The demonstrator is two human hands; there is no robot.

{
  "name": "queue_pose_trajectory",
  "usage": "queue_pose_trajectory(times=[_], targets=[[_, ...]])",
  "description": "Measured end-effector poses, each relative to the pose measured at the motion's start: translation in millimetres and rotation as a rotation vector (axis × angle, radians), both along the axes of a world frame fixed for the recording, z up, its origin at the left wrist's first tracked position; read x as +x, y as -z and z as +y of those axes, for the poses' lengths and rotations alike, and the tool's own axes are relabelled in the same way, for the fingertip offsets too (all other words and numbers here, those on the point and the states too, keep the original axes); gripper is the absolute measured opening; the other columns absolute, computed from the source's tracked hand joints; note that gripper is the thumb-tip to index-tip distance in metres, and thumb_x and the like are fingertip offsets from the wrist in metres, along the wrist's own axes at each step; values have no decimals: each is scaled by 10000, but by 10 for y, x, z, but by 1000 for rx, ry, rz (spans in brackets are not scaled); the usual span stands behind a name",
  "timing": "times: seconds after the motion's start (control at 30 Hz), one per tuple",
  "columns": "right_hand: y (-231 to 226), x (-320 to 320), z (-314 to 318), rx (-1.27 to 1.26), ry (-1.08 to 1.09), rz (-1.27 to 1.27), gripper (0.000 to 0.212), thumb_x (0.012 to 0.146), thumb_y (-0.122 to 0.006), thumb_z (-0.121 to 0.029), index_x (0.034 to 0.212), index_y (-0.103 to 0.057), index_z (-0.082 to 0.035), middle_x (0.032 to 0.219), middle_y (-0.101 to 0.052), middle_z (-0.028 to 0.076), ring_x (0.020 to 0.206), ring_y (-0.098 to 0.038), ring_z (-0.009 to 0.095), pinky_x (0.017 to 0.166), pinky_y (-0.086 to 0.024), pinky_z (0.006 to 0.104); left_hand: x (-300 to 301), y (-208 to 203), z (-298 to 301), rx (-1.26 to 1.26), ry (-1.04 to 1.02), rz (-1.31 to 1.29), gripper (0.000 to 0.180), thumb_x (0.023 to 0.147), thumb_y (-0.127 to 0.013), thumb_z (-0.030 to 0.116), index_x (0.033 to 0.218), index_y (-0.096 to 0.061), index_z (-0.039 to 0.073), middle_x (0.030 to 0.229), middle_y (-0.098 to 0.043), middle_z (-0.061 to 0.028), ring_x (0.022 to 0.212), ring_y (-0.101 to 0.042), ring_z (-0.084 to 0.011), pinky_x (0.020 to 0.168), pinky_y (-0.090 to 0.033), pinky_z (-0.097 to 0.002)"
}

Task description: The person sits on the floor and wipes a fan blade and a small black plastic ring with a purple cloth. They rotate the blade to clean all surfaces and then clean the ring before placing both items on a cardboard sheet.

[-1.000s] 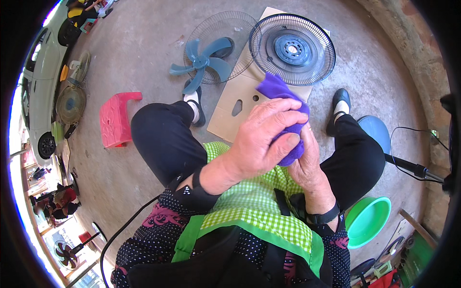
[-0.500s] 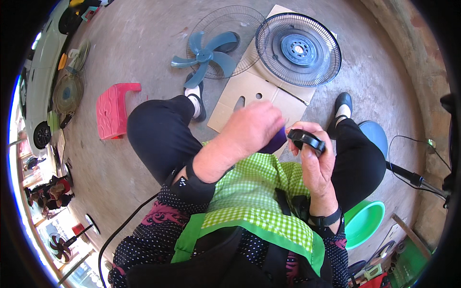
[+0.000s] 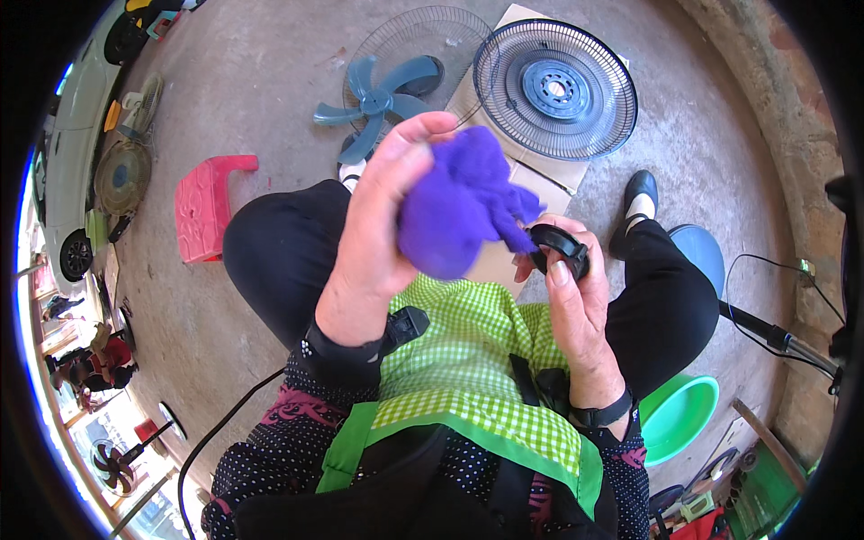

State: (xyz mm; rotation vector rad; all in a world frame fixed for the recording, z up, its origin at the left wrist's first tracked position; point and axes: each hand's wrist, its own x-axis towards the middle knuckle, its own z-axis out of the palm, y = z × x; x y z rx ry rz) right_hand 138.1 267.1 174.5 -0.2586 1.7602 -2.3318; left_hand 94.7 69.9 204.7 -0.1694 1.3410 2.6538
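A bunched purple cloth [image 3: 463, 202] hangs in my left hand [image 3: 364, 220], which is raised over my lap with its palm turned inward and its fingers round the cloth's side. My right hand [image 3: 585, 301] pinches a black plastic ring [image 3: 562, 247] between thumb and fingers. A loose corner of the cloth reaches to the ring's left edge; whether they touch I cannot tell. Beyond my hands, a dark round fan grille [image 3: 594, 108] lies on flattened cardboard [image 3: 544, 175]. Left of it, a blue fan blade [image 3: 376, 101] rests on a thin wire grille [image 3: 405, 20].
A pink plastic stool [image 3: 209, 211] stands on the floor to the left. On the right are a blue round stool [image 3: 700, 256], a green basin [image 3: 688, 423] and a black pole [image 3: 760, 331] with a cable. A dusty fan grille [image 3: 123, 178] sits near a parked car [image 3: 76, 153].
My left hand has turned over and moved left and up, bringing the purple cloth into full view. My right hand has shifted slightly left, still holding the black ring.
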Motion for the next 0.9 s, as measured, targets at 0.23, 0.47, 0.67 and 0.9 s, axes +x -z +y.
queue_pose_trajectory(times=[0.23,0.47,0.67,0.9], targets=[[75,61,28,366,28,116,288,883,-568,-93,1150,-515,-2,1080,-573,151,988,-587,278,881,-456,365,115,63,398,-953,3,648,182,905,-608,149,981,-645,-12,1000,-617,-144,923,-597,-242,815,-466,-313],[134,32,89,420,-79,257,289,846,-601,-59,1108,-509,24,1011,-580,174,881,-597,328,811,-473,381,47,166,261,-835,189,481,184,936,-579,151,913,-643,-21,805,-591,-110,725,-574,-226,660,-455,-294],[-18,-28,79,352,75,101,135,869,-608,-60,977,-618,20,1002,-604,125,860,-598,199,793,-468,305,106,398,326,-1053,121,409,208,944,-591,184,892,-639,-12,721,-547,-86,656,-551,-208,600,-442,-309],[11,-46,43,344,207,42,99,851,-682,-22,930,-637,16,893,-623,66,777,-579,144,705,-448,251,37,294,248,-350,-18,-27,332,996,-519,287,923,-619,-21,823,-682,-77,718,-657,-134,621,-540,-274]])
